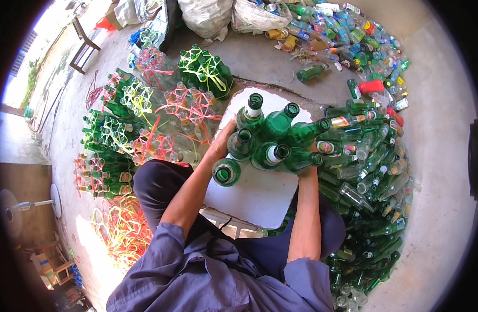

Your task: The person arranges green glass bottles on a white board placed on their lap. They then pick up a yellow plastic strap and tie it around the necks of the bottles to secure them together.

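Note:
Several green glass bottles (276, 125) stand upright in a tight cluster on a white board (223, 200) in front of me. My left hand (224, 136) presses against the cluster's left side, its fingers partly hidden behind the bottles. At the right side, my right hand (307, 167) grips the outer bottles from beside and below; most of its fingers are hidden by them. One green bottle (226, 172) stands at the cluster's near left, close to my left wrist. Some bottle necks carry white or silver labels.
Bundles of bottles tied with red and yellow straps (189, 112) stand at left. Loose straps (125, 229) lie nearer. A large heap of loose bottles (369, 177) runs along the right wall. One green bottle (311, 72) lies beyond the board; white sacks (205, 15) stand farther back.

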The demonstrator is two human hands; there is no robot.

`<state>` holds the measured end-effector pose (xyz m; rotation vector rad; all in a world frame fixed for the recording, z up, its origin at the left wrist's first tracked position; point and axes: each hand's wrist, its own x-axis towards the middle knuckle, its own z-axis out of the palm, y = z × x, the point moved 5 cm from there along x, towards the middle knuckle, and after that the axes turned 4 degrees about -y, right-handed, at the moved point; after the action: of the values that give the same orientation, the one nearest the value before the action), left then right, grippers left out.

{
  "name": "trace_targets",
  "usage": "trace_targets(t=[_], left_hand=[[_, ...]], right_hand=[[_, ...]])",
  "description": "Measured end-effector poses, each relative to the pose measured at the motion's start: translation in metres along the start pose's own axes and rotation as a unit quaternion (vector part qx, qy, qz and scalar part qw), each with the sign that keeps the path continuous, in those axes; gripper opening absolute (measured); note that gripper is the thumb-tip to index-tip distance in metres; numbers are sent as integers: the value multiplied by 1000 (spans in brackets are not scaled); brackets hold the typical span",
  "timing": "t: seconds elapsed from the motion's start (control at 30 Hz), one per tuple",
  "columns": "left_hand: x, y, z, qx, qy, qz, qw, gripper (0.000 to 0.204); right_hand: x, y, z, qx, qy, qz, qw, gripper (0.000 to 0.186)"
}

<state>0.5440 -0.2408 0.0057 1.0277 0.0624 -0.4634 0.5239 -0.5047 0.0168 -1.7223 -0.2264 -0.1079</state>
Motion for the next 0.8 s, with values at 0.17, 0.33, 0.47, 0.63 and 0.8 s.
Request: trace_targets(t=[0.17,0.33,0.47,0.63,0.8], left_hand=[[1,0,5,-54,17,-17,998,60],[7,-8,-10,-46,15,-17,999,59],[11,-14,-13,-7,-5,10,1000,58],[17,-19,-28,68,-37,72,994,54],[1,7,-14,394,2,181,901,48]], right_hand=[[-7,13,1,58,49,16,997,34],[-10,22,3,66,68,41,995,35],[-13,18,-1,-75,54,36,995,38],[-13,4,4,-15,91,31,995,38],[-13,18,0,68,99,55,991,35]])
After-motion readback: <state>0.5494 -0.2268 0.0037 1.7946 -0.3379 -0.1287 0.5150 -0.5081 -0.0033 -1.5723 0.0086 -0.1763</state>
